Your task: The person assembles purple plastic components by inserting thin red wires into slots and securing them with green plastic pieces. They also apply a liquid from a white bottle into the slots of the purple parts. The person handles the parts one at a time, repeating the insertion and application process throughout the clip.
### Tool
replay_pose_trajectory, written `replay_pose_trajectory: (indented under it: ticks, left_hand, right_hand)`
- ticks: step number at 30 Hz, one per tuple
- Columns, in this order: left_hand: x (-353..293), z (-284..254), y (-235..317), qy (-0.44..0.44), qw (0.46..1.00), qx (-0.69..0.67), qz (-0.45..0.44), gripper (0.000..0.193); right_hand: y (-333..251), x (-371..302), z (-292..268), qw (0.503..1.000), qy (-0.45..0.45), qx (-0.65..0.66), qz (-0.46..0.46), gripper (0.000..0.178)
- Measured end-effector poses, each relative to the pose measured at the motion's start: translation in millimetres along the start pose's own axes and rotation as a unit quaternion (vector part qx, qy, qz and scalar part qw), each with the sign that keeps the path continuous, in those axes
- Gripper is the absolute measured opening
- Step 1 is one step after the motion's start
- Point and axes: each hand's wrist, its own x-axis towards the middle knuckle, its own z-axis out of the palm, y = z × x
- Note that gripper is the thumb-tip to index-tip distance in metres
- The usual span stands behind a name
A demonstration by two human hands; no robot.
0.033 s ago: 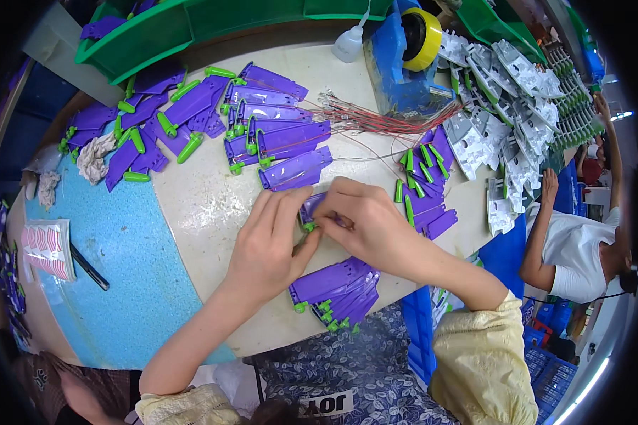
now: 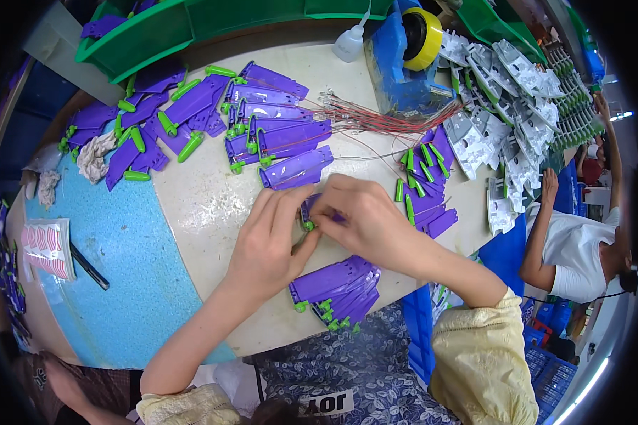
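At the middle of the bench, both my hands are closed around one small purple plastic part (image 2: 305, 207) with a green tip. My left hand (image 2: 264, 241) pinches its left side between fingers and thumb. From the right, the bent fingers of my right hand (image 2: 365, 218) press on it and cover most of it. A fanned stack of purple parts with green ends (image 2: 337, 287) lies just below my hands. Above them, a column of similar purple parts (image 2: 294, 138) has thin wires along it. Whether my fingers also hold a wire is hidden.
Red and dark wires (image 2: 390, 119) lie beyond my hands, near a blue tape dispenser (image 2: 411, 88) and a white squeeze bottle (image 2: 348, 44). Grey-white castings (image 2: 507, 120) pile at right. Loose green pieces (image 2: 422, 170) rest on purple parts. A green bin (image 2: 149, 46) borders the back.
My right hand has shifted very slightly up and left over the purple part. At the lower left, another person's arm has moved a little.
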Motion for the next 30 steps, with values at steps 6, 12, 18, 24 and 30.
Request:
replay_pose_trajectory:
  ticks: [6, 12, 18, 24, 30]
  left_hand:
    - [-2, 2, -10, 0.021, 0.996, -0.079, -0.022, 0.059]
    - [-2, 4, -13, 0.029, 0.996, -0.085, -0.025, 0.057]
    - [-2, 3, -15, 0.030, 0.999, -0.044, -0.002, 0.057]
    - [2, 7, -13, 0.045, 0.999, -0.018, 0.004, 0.052]
    - [4, -2, -9, 0.026, 0.996, 0.078, 0.046, 0.034]
  right_hand:
    - [5, 15, -4, 0.994, -0.060, 0.066, 0.066, 0.012]
    - [1, -5, -4, 0.975, -0.075, 0.156, 0.142, 0.016]
    - [5, 3, -5, 0.996, -0.070, 0.061, 0.010, 0.015]
    - [6, 10, -11, 0.995, -0.094, 0.041, 0.002, 0.014]
    - [10, 18, -13, 0.978, -0.005, 0.090, 0.189, 0.005]
